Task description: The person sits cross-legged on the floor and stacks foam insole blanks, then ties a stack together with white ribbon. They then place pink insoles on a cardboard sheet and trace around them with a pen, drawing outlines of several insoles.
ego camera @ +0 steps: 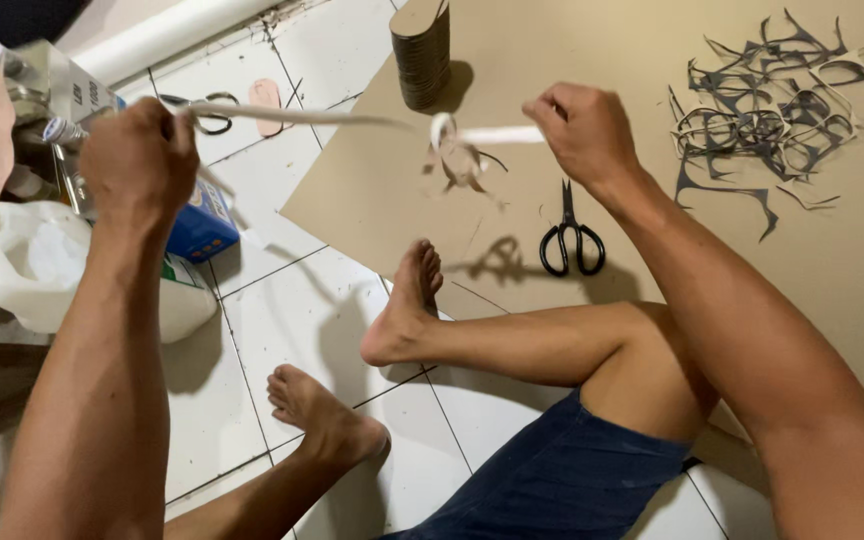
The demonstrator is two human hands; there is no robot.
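My left hand is closed on one end of a long white strip and held up at the left. My right hand grips the strip's other end, where it curls into a small loop. The strip stretches between both hands above a sheet of brown cardboard. A pale cut-out piece dangles under the loop. Black scissors lie on the cardboard just below my right hand. My bare legs and feet rest on the white tile floor.
A stack of oval cardboard pieces stands at the top centre. Dark cut scraps are piled at the right. A white plastic jug, a blue box, bottles and a second pair of scissors sit at the left.
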